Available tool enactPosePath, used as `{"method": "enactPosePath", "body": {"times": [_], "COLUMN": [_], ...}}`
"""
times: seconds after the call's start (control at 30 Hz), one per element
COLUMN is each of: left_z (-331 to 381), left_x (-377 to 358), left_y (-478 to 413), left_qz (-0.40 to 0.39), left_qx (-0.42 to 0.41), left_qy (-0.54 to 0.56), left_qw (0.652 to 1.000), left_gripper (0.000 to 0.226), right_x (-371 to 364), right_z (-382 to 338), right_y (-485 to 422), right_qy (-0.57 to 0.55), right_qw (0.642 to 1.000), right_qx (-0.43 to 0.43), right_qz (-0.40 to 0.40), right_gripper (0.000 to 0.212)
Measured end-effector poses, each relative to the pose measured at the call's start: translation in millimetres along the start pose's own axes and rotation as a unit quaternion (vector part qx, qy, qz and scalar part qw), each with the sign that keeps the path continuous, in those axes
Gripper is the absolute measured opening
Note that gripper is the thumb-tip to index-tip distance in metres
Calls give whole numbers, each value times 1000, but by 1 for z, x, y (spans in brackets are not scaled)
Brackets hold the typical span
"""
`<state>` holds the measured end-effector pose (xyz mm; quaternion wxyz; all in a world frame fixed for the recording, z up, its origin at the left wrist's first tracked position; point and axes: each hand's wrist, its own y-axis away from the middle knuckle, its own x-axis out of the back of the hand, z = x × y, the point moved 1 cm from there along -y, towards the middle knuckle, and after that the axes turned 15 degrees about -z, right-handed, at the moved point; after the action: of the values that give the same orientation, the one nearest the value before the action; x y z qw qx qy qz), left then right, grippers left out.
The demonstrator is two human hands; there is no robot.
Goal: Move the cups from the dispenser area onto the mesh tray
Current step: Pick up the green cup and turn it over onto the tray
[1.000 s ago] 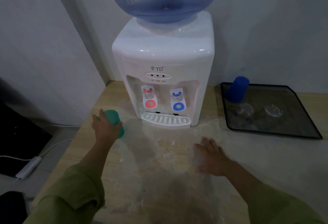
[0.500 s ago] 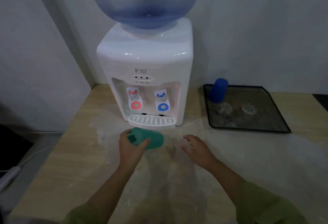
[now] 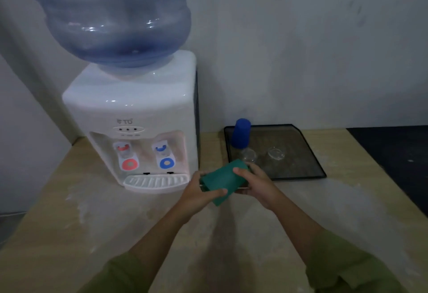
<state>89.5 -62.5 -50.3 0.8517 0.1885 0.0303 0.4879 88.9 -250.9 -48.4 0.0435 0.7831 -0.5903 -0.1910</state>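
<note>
**Green cup held in both hands, just short of the tray**

Green cup [image 3: 223, 180] tilted on its side, lifted off the table [image 3: 69, 223], gripped at both ends. Left hand [image 3: 200, 194] wrapped around the near lower end, thumb across the front. Right hand [image 3: 257, 185] closed on the far upper end, fingers over the top. From the cup: dispenser [image 3: 139, 130] at 10 o'clock, its drip grille [image 3: 156, 180] just beside the left hand at 9 o'clock. Mesh tray [image 3: 317, 167] at 2 o'clock, near corner hidden behind the cup. On the tray: blue cup [image 3: 241, 133] upside down at the far left corner, two clear glasses [image 3: 249, 154] [image 3: 276, 153] nearer, side by side, blurred.
</note>
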Motion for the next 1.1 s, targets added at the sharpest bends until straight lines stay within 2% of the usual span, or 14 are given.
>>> {"method": "enactPosePath", "body": {"times": [0.17,0.3,0.4,0.5,0.6,0.7,0.83,0.9,1.0,1.1], "left_z": [44,80,100,115,125,129,127,122,114,108], "left_x": [-9,-27,-39,-52,-63,-74,-90,-99,-107,-111], "left_y": [-39,-78,-108,-143,-177,-212,-254,-271,-294,-312], "left_qz": [-93,-115,-67,-3,69,100,128,124,116,113], "left_qx": [26,11,-2,-23,-36,-25,-27,-20,1,19], "left_qy": [-179,-205,-181,-87,-25,-10,-37,-67,-116,-142], "left_qw": [979,972,981,996,997,995,991,990,986,983], "left_gripper": [80,80,73,63,61,66,71,74,76,77], "right_x": [33,65,94,133,179,224,271,285,295,301], "right_z": [-40,-67,-86,-100,-97,-81,-59,-47,-22,-1], "right_y": [-6,-17,-29,-41,-53,-60,-70,-75,-79,-82], "right_qy": [106,148,137,127,190,301,456,525,636,661], "right_qw": [993,986,985,981,967,938,878,838,759,738], "right_qx": [33,61,83,81,50,-23,-112,-131,-138,-131], "right_qz": [31,42,69,118,163,170,95,64,33,33], "right_gripper": [42,43,35,17,21,39,51,55,60,61]}}
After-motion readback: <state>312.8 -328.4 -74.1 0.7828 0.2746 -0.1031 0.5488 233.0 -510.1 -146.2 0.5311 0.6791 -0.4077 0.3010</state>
